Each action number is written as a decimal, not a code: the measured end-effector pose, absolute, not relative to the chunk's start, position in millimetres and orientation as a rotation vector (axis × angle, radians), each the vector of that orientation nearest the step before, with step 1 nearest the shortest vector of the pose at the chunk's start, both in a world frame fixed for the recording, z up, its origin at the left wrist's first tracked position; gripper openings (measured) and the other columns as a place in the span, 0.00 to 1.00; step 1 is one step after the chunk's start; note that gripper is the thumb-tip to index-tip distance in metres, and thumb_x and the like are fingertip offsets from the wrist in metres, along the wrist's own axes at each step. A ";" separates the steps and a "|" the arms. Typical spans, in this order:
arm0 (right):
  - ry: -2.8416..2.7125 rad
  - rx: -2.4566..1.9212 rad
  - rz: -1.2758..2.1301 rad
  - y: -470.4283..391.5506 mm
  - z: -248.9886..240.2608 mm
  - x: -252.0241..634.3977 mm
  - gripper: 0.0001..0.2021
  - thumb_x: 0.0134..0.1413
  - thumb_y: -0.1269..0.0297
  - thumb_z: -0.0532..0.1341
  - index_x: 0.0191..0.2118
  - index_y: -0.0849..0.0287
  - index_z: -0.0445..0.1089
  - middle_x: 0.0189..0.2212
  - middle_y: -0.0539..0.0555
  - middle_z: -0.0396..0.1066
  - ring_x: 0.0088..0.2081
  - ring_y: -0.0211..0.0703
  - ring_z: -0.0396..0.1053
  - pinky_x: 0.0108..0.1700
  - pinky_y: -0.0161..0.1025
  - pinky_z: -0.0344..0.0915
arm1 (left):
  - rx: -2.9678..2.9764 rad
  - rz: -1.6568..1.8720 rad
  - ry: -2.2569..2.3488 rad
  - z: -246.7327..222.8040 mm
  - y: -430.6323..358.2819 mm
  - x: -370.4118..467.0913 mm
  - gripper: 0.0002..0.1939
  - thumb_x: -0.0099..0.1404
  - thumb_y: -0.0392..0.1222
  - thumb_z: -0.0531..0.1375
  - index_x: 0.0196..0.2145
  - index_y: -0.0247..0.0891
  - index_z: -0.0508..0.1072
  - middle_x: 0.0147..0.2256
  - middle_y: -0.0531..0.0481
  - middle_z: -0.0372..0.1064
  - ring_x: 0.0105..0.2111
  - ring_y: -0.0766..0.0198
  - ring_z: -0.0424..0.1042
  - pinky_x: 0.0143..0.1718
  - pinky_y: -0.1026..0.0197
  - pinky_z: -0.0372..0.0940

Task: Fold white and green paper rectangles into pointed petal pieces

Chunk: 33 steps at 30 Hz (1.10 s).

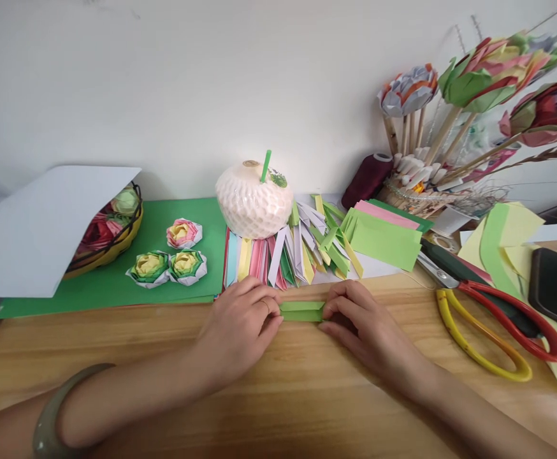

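The bare left forearm [149, 389] slants in from the lower left, the bare right forearm [474, 405] from the lower right. Left hand [246, 319] and right hand [362, 322] face each other, slightly apart, backs upward, fingers curled, thumbs nearest the body.

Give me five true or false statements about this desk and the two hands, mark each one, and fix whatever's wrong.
1. The left hand and right hand hold opposite ends of a green paper strip. True.
2. The scissors lie beside the left hand. False: the scissors lie to the right of the right hand.
3. One scissor handle is red, the other yellow. True.
4. The left arm is bare of jewellery. False: it wears a bangle.
5. Five folded paper flowers sit directly on the green sheet. False: three folded paper flowers do.
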State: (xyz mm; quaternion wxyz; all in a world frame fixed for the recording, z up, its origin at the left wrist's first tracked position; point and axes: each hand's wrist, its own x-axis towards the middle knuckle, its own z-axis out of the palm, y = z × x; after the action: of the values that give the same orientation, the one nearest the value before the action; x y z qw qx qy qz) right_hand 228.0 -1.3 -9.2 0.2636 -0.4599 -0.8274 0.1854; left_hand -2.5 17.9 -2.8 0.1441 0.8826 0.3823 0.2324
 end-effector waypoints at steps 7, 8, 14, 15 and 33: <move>-2.206 -1.188 0.568 0.6 -12.9 231.7 0.07 0.59 0.71 0.56 0.30 0.58 0.66 0.33 0.54 0.65 0.36 0.43 0.66 0.37 0.40 0.67 | 2.586 0.634 1.082 -1.9 17.3 -4.2 0.10 0.67 0.32 0.53 0.28 0.35 0.70 0.36 0.50 0.73 0.39 0.57 0.67 0.39 0.52 0.64; -2.204 -1.190 0.566 0.7 -13.4 231.9 0.07 0.59 0.71 0.57 0.30 0.58 0.66 0.33 0.54 0.65 0.36 0.43 0.66 0.37 0.40 0.66 | 2.585 0.628 1.082 -1.9 17.1 -4.1 0.10 0.67 0.32 0.53 0.29 0.35 0.70 0.36 0.50 0.73 0.39 0.57 0.66 0.39 0.52 0.64; -2.252 -1.197 0.547 -0.1 -10.6 232.2 0.08 0.61 0.71 0.54 0.30 0.58 0.65 0.33 0.55 0.65 0.35 0.43 0.65 0.37 0.41 0.66 | 2.591 0.616 1.075 -3.9 17.8 -3.5 0.10 0.67 0.32 0.53 0.29 0.35 0.70 0.37 0.49 0.73 0.39 0.57 0.66 0.40 0.52 0.64; -2.264 -1.196 0.542 -0.3 -9.4 232.3 0.08 0.61 0.71 0.53 0.30 0.58 0.64 0.33 0.55 0.65 0.35 0.44 0.65 0.37 0.42 0.66 | 2.595 0.611 1.072 -4.1 18.0 -3.7 0.10 0.67 0.31 0.53 0.29 0.35 0.70 0.37 0.49 0.73 0.39 0.57 0.66 0.40 0.52 0.64; -2.212 -1.347 0.576 -4.2 -10.7 223.6 0.08 0.59 0.71 0.54 0.28 0.58 0.62 0.32 0.54 0.64 0.33 0.43 0.64 0.35 0.41 0.62 | 2.412 0.664 1.126 -1.9 15.6 -1.3 0.08 0.66 0.33 0.54 0.29 0.35 0.70 0.35 0.49 0.72 0.39 0.58 0.66 0.41 0.53 0.62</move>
State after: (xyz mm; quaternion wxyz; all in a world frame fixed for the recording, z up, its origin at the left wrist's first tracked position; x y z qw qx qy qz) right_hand 223.6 -4.2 -10.7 0.2418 -0.4927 -0.8090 0.2106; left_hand -1.3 15.6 -1.9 0.1975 0.8619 0.4024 0.2371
